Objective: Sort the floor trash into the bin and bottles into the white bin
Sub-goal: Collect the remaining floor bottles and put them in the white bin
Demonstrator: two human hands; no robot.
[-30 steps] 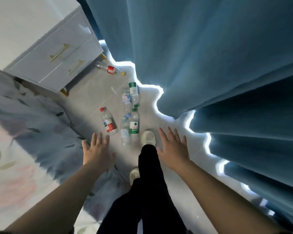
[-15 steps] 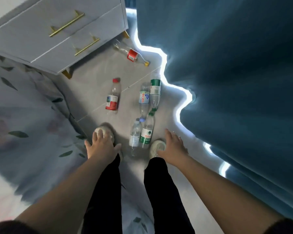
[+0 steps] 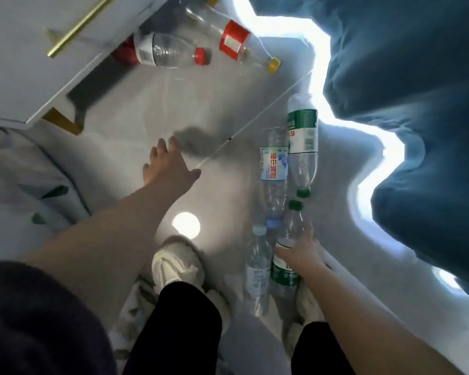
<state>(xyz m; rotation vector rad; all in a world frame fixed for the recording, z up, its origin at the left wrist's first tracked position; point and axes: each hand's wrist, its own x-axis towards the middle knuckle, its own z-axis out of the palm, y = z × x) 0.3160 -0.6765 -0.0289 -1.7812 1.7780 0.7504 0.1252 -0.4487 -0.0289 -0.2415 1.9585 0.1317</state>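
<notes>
Six bottles on the floor, none binned yet, neither bin in view.
Far left: white drawer unit with a brass handle, bedding below it.
Left hand: fingers spread wide, empty, palm down over bare floor. Nothing under it.
Upper bottles: red-capped bottle lies half under the drawer unit, cap pointing right; yellow-capped bottle just beyond it, long axis running down-right. Both well ahead of the left hand — that hand is the nearer one.
Centre: left shoe planted, bright light spot on the tile just above it.
Right cluster: four bottles lying side by side, long axes running roughly away from the feet. Blue-label bottle and green-label bottle are the far pair, caps pointing back toward the person. Pale-capped bottle and green-capped bottle are the near pair, caps pointing away.
Right hand: laid across the green-capped bottle mid-body, fingers wrapping it. Bottle still lies on the floor; whether the grip is fully closed I cannot tell.
Key relation: that bottle sits directly under the right hand, axis crossing the palm — likely a lift from here, with the pale-capped neighbour touching it on the left and liable to roll.
Far right: blue curtain, daylight leaking under its hem.
</notes>
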